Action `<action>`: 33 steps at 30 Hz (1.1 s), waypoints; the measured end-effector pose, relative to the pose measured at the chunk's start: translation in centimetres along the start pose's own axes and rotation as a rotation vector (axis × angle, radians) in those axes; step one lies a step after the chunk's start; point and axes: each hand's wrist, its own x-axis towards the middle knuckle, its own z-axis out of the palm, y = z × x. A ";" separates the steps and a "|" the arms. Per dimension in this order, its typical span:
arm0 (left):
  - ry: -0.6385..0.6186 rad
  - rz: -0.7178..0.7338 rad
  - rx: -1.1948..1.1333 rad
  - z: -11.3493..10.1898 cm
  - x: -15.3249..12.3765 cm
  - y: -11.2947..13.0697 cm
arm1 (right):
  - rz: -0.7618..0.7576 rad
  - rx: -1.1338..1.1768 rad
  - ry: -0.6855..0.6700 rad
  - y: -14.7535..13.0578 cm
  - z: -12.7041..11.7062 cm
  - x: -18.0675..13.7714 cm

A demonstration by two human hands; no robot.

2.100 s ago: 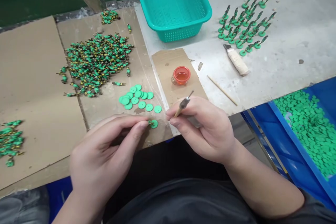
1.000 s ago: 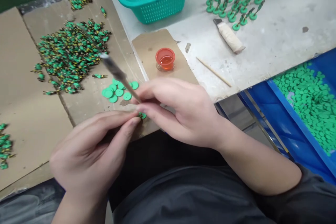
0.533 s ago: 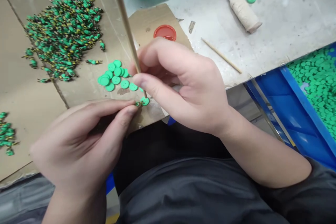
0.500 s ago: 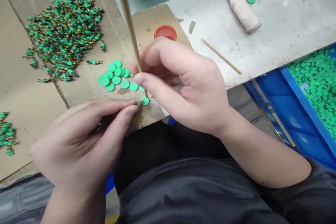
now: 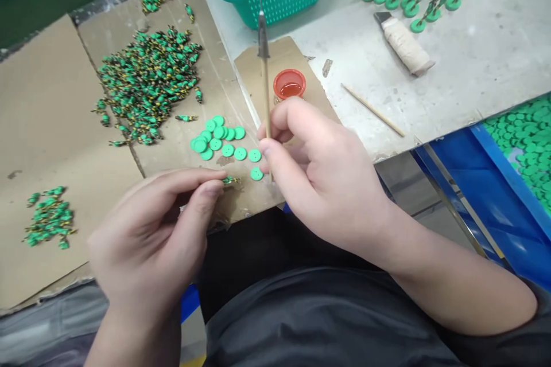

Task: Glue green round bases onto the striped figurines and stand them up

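My left hand (image 5: pixel 150 229) is closed in a pinch on a tiny green, black and yellow figurine (image 5: pixel 231 180), one end of which sticks out past the fingertips. Between thumb and fingers, my right hand (image 5: pixel 331 178) grips a thin wooden stick (image 5: pixel 266 86) with a dark collar and a fine pointed tip at its upper end. The stick's lower end points down beside a loose green disc (image 5: pixel 257 174) with small holes. The figurine and this disc are apart. More green discs (image 5: pixel 216 144) lie just beyond my left fingertips.
A large heap of figurines (image 5: pixel 150 80) and a smaller one (image 5: pixel 49 218) lie on cardboard. Beyond my right hand stand a red cup (image 5: pixel 278 84) of liquid, a teal basket (image 5: pixel 284 6), a wrapped blade (image 5: pixel 407 46), another stick (image 5: pixel 372 109) and figures on discs (image 5: pixel 417 25). A blue bin (image 5: pixel 503 172) holds discs.
The view has shifted. The figurine in my left hand has come away from the disc it was against. My right hand has moved the stick's lower end off the disc's face to its right side.
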 end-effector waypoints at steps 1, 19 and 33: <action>-0.001 0.005 -0.012 0.1 0.0 0.1 | 0.001 -0.002 -0.007 -0.1 0.1 -0.1; -0.072 0.252 -0.021 1.2 0.6 0.2 | -0.025 0.273 0.057 1.5 0.4 -0.4; -0.064 0.349 0.075 1.3 0.1 -0.3 | -0.021 0.262 0.046 1.7 0.2 -0.7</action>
